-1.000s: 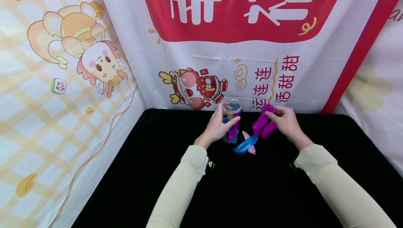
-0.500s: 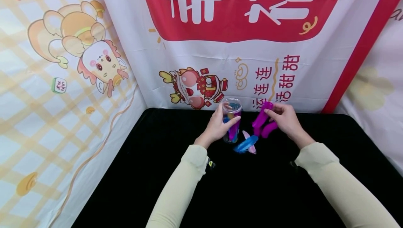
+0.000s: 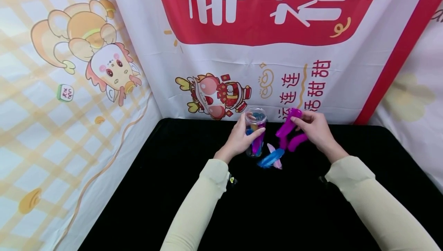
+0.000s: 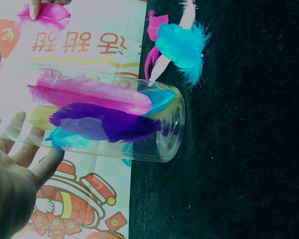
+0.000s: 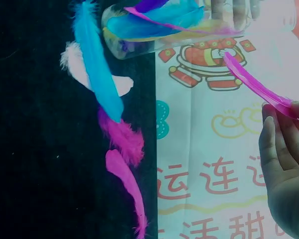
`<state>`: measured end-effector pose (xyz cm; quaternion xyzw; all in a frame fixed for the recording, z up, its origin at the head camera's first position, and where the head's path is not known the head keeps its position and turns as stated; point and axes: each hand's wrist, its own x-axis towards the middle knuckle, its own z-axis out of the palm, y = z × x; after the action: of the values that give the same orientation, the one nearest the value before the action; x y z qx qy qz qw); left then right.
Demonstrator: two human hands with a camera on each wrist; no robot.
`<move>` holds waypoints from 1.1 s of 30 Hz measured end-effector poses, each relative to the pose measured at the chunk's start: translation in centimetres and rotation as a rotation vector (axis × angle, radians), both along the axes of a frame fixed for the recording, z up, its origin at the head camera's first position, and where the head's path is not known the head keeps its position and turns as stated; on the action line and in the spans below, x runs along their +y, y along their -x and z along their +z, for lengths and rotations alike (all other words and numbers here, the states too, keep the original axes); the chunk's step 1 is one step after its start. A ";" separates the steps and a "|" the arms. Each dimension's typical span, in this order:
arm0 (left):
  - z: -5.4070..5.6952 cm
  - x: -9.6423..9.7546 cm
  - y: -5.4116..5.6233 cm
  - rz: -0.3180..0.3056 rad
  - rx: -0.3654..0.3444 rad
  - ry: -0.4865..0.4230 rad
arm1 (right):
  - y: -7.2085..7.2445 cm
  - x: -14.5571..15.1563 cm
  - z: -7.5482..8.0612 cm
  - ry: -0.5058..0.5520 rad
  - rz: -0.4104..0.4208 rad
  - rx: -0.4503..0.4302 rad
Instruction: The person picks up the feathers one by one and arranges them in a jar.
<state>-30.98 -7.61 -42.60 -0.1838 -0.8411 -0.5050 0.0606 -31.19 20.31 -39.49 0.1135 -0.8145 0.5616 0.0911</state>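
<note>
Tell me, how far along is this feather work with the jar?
Partway, it seems. Looks done: pink, purple, blue and yellow feathers are inside the clear jar, which the left hand grips. In hand: the right hand pinches a magenta feather outside the jar. Probably left: a blue feather, a pale pink feather and two magenta feathers on the black table.

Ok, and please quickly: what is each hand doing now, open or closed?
Left hand: closed around the clear jar.
Right hand: closed, pinching a magenta feather.
</note>
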 end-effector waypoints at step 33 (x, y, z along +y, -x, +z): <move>-0.1 -0.1 -0.1 -0.015 0.010 -0.019 | -0.7 -2.3 2.3 -0.036 0.054 0.111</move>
<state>-30.88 -7.75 -42.71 -0.1921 -0.8346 -0.5124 0.0630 -30.48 17.98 -37.15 0.1679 -0.8149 0.5419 0.1189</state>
